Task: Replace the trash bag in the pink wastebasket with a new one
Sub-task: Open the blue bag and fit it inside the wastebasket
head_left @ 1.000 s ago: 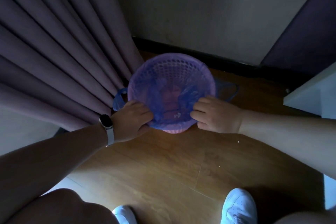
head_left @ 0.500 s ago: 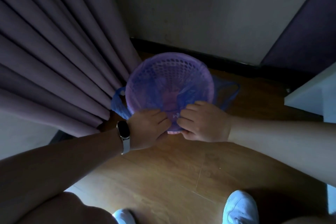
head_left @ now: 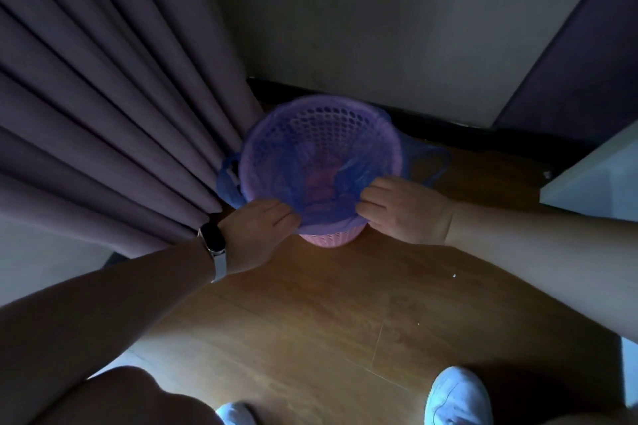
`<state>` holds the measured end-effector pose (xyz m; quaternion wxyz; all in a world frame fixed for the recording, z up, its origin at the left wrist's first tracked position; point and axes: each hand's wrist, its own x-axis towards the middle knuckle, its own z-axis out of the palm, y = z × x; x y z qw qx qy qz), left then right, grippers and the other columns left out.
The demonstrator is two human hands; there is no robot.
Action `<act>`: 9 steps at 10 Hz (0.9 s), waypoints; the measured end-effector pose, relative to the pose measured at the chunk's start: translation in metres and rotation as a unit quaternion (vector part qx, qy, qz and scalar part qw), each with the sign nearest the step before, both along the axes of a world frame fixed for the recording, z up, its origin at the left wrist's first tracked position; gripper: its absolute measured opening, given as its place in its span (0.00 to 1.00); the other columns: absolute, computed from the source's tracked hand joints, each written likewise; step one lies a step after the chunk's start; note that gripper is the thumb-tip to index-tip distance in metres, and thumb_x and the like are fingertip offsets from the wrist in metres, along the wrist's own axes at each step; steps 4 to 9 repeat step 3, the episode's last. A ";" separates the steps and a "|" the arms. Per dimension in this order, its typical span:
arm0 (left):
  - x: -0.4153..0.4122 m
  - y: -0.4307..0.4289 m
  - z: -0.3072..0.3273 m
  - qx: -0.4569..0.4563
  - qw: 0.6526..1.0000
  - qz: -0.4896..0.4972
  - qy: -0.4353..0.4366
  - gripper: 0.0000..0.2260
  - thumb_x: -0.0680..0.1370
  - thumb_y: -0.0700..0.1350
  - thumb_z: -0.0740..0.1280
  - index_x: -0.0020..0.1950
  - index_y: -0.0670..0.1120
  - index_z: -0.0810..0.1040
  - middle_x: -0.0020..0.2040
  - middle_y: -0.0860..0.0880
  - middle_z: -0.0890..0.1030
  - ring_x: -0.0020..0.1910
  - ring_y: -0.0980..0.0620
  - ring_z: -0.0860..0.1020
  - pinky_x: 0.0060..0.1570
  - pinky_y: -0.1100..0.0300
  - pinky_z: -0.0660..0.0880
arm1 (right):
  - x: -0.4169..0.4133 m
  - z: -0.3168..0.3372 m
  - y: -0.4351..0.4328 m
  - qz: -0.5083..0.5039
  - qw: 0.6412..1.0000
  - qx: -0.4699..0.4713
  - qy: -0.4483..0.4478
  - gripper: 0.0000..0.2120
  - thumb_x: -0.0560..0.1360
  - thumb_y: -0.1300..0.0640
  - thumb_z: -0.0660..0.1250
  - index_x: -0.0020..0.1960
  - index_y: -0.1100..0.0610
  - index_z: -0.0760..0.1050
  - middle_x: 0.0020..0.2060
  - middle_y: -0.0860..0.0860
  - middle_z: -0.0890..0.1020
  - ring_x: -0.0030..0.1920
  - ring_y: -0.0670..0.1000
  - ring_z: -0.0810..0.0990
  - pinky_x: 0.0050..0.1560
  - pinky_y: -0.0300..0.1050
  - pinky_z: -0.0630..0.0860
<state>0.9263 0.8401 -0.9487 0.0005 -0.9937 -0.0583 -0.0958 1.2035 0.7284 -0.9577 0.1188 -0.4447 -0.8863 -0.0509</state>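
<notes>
The pink wastebasket (head_left: 329, 239), a perforated plastic basket, stands on the wooden floor close to the wall. A thin blue trash bag (head_left: 310, 155) lines it and folds over the rim; its handle loops hang out at the left and right. My left hand (head_left: 257, 235), with a watch on the wrist, grips the bag's edge at the near left of the rim. At the near right of the rim, my right hand (head_left: 400, 209) grips the bag's edge too. The bag's near edge stretches between both hands.
Purple curtains (head_left: 114, 114) hang right beside the basket on the left. A wall with a dark skirting board (head_left: 431, 117) runs behind it. A white furniture edge (head_left: 593, 176) juts in at the right. My white shoes (head_left: 457, 397) stand on the wooden floor (head_left: 328, 321).
Half a second ago both hands were together at the middle of the near rim. They have now moved apart to the left and right, spreading the bag's edge.
</notes>
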 end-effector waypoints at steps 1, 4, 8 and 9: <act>0.001 -0.001 0.002 -0.002 1.000 0.019 0.004 0.10 0.78 0.44 0.64 0.57 0.42 0.73 0.50 0.41 0.82 0.45 0.41 0.80 0.46 0.50 0.78 | -0.002 0.007 -0.002 -0.023 0.999 -0.027 0.007 0.05 0.74 0.56 0.69 0.45 0.58 0.77 0.41 0.55 0.77 0.41 0.58 0.75 0.42 0.52 0.72; 0.004 0.006 0.021 -0.059 0.989 0.111 -0.078 0.20 0.74 0.57 0.66 0.58 0.44 0.81 0.54 0.46 0.83 0.54 0.48 0.76 0.54 0.52 0.70 | -0.006 0.028 0.008 -0.086 0.992 -0.070 0.058 0.24 0.73 0.40 0.65 0.59 0.57 0.79 0.54 0.54 0.80 0.53 0.57 0.78 0.55 0.52 0.74; 0.004 0.006 0.021 -0.059 0.989 0.111 -0.078 0.20 0.74 0.57 0.66 0.58 0.44 0.81 0.54 0.46 0.83 0.54 0.48 0.76 0.54 0.52 0.70 | -0.006 0.028 0.008 -0.086 0.992 -0.070 0.058 0.24 0.73 0.40 0.65 0.59 0.57 0.79 0.54 0.54 0.80 0.53 0.57 0.78 0.55 0.52 0.74; 0.004 0.006 0.021 -0.059 0.989 0.111 -0.078 0.20 0.74 0.57 0.66 0.58 0.44 0.81 0.54 0.46 0.83 0.54 0.48 0.76 0.54 0.52 0.70 | -0.006 0.028 0.008 -0.086 0.992 -0.070 0.058 0.24 0.73 0.40 0.65 0.59 0.57 0.79 0.54 0.54 0.80 0.53 0.57 0.78 0.55 0.52 0.74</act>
